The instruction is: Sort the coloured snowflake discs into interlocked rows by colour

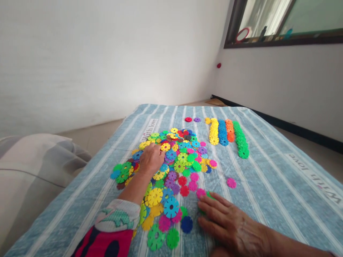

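Two hands at a heap of plastic snowflake discs [177, 160] on a striped blue bedsheet [268, 200].
Left hand [151, 159] cupped on heap, hold unclear; right hand [230, 225] open, fingers touching green disc [208, 195].

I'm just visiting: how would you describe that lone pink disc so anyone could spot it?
On the blue striped cloth, find the big heap of colourful plastic discs. To its right, just above the right hand, one pink disc lies by itself, touching nothing, the only pink piece clear of the heap.
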Action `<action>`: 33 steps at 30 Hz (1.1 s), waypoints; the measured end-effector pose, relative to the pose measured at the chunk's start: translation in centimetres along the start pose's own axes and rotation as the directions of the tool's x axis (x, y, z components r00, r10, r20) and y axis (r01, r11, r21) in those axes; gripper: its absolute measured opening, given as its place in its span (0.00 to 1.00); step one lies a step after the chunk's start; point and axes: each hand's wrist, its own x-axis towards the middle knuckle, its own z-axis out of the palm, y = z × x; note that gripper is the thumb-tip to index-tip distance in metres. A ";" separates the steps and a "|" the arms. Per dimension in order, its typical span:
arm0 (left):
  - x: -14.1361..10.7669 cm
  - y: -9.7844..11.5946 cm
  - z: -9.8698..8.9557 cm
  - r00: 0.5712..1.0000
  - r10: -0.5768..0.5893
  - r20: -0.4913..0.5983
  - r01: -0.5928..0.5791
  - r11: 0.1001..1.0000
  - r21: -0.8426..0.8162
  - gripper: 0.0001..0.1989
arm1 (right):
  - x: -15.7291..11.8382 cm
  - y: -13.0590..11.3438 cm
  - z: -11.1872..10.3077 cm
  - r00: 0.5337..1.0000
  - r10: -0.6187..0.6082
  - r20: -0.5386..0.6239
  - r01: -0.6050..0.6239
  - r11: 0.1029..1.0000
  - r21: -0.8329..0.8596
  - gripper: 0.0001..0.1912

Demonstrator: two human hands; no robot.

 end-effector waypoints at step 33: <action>-0.7 -0.5 -0.2 1.000 -0.011 0.007 0.011 1.000 -0.019 0.05 | 8.5 3.3 3.9 0.877 0.316 -0.363 -0.303 0.948 0.095 0.06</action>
